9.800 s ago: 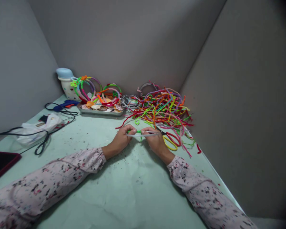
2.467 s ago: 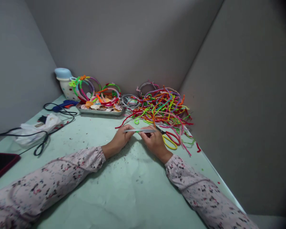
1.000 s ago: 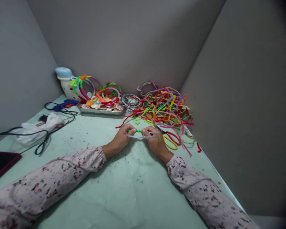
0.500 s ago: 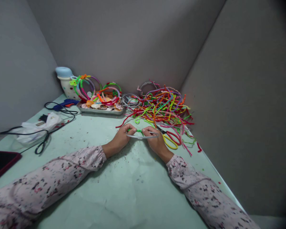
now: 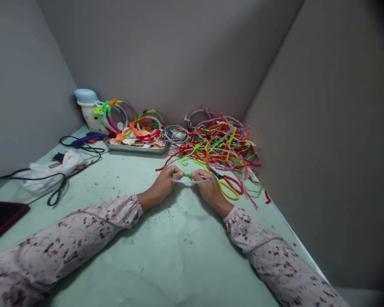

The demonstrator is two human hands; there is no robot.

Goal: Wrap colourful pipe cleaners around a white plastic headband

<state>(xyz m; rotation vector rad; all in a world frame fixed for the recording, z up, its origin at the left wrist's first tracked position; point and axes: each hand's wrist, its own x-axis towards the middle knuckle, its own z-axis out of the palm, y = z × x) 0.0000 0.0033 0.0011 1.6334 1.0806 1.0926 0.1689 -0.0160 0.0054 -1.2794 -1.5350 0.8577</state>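
Both hands meet over the middle of the table, pinching a thin grey hoop [image 5: 192,182] that looks like a headband. A green pipe cleaner [image 5: 187,175] is wrapped on its far side, between the fingertips. My left hand [image 5: 167,181] is closed on the hoop's left part, thumb against the green wrap. My right hand [image 5: 208,186] is closed on the right part, finger and thumb beside the end of the wrap. The fingers hide some of the hoop. Just right of my right hand lie scissors [image 5: 229,187] with red and yellow handles.
Behind the hands is a heap of coloured pipe cleaners [image 5: 222,143]. A metal tray [image 5: 136,149] holds colourful hoops and flat pieces, with grey hoops [image 5: 176,134] alongside. Leftward are a cup [image 5: 91,113], a blue tool [image 5: 88,140], black cable [image 5: 61,187], white plastic bag [image 5: 43,177] and dark device [image 5: 3,219].
The hoop has tilted slightly, its near edge now a little higher between the hands. Both hands keep nearly the same place and grip.
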